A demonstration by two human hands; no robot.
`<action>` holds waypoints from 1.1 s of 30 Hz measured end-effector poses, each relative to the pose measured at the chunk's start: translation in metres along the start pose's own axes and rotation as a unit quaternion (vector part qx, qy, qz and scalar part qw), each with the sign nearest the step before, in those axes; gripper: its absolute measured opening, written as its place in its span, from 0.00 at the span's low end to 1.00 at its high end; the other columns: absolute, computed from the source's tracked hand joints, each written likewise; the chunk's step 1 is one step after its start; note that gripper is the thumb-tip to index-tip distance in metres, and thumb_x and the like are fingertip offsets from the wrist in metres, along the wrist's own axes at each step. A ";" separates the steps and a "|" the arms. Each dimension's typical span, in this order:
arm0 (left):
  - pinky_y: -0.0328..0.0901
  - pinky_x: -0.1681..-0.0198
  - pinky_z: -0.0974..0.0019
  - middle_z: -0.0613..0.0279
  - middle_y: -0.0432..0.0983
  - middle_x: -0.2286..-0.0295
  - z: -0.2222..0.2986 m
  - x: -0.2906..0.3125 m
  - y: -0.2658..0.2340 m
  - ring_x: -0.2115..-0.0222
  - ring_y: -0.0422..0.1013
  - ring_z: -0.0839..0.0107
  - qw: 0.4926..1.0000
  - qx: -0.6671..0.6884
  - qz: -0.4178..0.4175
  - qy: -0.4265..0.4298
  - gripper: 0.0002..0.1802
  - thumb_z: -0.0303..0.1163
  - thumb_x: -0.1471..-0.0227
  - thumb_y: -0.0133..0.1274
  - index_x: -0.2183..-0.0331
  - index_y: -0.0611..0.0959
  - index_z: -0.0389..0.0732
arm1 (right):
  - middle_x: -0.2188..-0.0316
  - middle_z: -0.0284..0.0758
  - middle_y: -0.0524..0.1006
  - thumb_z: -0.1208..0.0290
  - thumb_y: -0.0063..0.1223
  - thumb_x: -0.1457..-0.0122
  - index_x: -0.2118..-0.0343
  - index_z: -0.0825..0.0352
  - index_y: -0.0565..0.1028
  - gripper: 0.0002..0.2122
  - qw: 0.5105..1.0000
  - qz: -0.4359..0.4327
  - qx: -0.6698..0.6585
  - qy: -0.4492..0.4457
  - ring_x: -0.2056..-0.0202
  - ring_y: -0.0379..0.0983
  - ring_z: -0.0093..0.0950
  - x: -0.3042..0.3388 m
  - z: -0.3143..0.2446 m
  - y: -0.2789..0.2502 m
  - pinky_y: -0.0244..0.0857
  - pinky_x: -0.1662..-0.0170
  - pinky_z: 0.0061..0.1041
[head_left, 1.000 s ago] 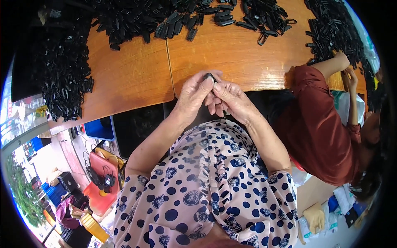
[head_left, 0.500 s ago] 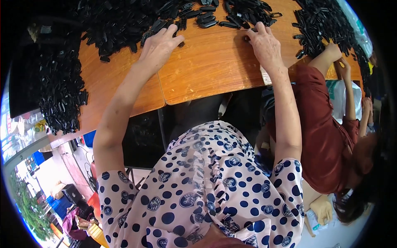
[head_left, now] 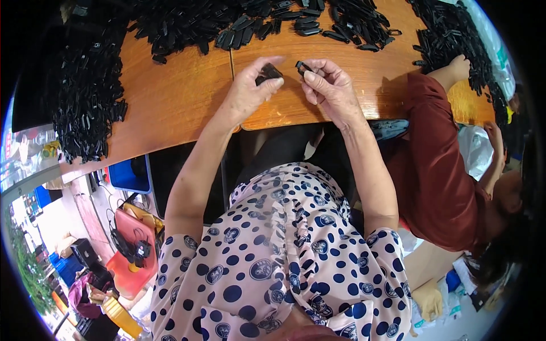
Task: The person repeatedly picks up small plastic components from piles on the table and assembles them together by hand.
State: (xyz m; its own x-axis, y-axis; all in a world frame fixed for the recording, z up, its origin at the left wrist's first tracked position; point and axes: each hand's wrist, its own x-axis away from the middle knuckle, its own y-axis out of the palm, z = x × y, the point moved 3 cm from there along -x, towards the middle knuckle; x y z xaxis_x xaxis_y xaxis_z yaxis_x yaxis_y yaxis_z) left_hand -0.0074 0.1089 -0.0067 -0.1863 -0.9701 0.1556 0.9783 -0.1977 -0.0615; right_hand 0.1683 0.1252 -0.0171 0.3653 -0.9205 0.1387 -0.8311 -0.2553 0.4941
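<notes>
The left hand point(head_left: 246, 91) is pinching a dark piece point(head_left: 269, 73) between thumb and fingers; beside it, the right hand point(head_left: 336, 91) is gripping a slim black piece point(head_left: 303, 67). Beyond both hands, black parts point(head_left: 242, 33) are lying piled on the table point(head_left: 170, 96).

Location type: small-parts workshop. Indicators: a wooden worktable point(head_left: 176, 85) extends beneath the left hand point(head_left: 253, 91) and the right hand point(head_left: 333, 88). A large heap of black parts point(head_left: 187, 23) lies beyond the left hand; a second heap point(head_left: 85, 108) lies farther left, a third heap point(head_left: 449, 40) right of the right hand. A co-worker point(head_left: 438, 153) reaches to the third heap. A blue bin point(head_left: 121, 175) is located off the table, left of the left hand.
</notes>
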 end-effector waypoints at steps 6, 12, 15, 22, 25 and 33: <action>0.66 0.68 0.71 0.62 0.72 0.69 0.013 0.017 0.003 0.73 0.70 0.71 0.974 -0.152 0.067 0.154 0.16 0.25 0.56 0.58 0.62 0.77 0.37 | 0.76 0.28 0.72 0.76 0.56 0.46 0.63 0.67 0.72 0.08 0.999 -0.004 -0.033 0.013 0.80 0.63 0.16 0.013 -0.003 0.021 0.54 0.79 0.13; 0.66 0.68 0.68 0.58 0.74 0.71 0.022 0.023 0.009 0.72 0.72 0.65 0.936 -0.269 0.084 0.211 0.15 0.28 0.58 0.61 0.65 0.78 0.37 | 0.77 0.27 0.71 0.76 0.56 0.46 0.65 0.66 0.73 0.07 0.999 -0.030 -0.031 0.005 0.81 0.61 0.16 0.018 -0.004 0.015 0.51 0.80 0.13; 0.66 0.69 0.68 0.58 0.74 0.72 0.026 0.024 0.012 0.71 0.72 0.65 0.932 -0.277 0.078 0.220 0.14 0.28 0.58 0.60 0.65 0.78 0.37 | 0.78 0.28 0.71 0.76 0.56 0.46 0.65 0.66 0.73 0.06 0.999 -0.038 -0.034 0.004 0.81 0.60 0.15 0.022 -0.007 0.015 0.50 0.80 0.14; 0.67 0.69 0.64 0.57 0.72 0.71 0.029 0.027 0.018 0.71 0.72 0.59 0.926 -0.294 0.060 0.231 0.15 0.29 0.57 0.59 0.65 0.77 0.38 | 0.80 0.27 0.70 0.76 0.56 0.46 0.66 0.67 0.73 0.06 0.999 -0.047 -0.006 0.012 0.82 0.59 0.15 0.026 -0.010 0.014 0.49 0.81 0.14; 0.67 0.70 0.64 0.56 0.72 0.71 0.028 0.034 0.019 0.71 0.72 0.58 0.924 -0.305 0.061 0.223 0.14 0.29 0.56 0.58 0.64 0.77 0.38 | 0.80 0.28 0.70 0.76 0.56 0.46 0.66 0.68 0.73 0.06 0.999 -0.044 0.003 0.032 0.82 0.59 0.15 0.029 -0.010 0.015 0.49 0.81 0.13; 0.66 0.72 0.63 0.56 0.72 0.73 0.017 0.057 0.014 0.73 0.71 0.59 0.897 -0.355 0.038 0.261 0.13 0.26 0.58 0.58 0.66 0.77 0.37 | 0.80 0.28 0.71 0.73 0.57 0.46 0.69 0.66 0.73 0.05 0.987 -0.068 0.045 0.138 0.82 0.61 0.14 0.035 0.003 0.013 0.48 0.83 0.11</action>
State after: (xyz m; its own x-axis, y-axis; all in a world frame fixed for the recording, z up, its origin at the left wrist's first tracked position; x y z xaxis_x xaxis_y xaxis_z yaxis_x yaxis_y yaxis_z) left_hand -0.0025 0.0532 0.0183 -0.3198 -0.8820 -0.3462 0.7203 0.0111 -0.6936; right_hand 0.1689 0.0887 -0.0080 0.5664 -0.7635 0.3102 -0.7956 -0.4086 0.4472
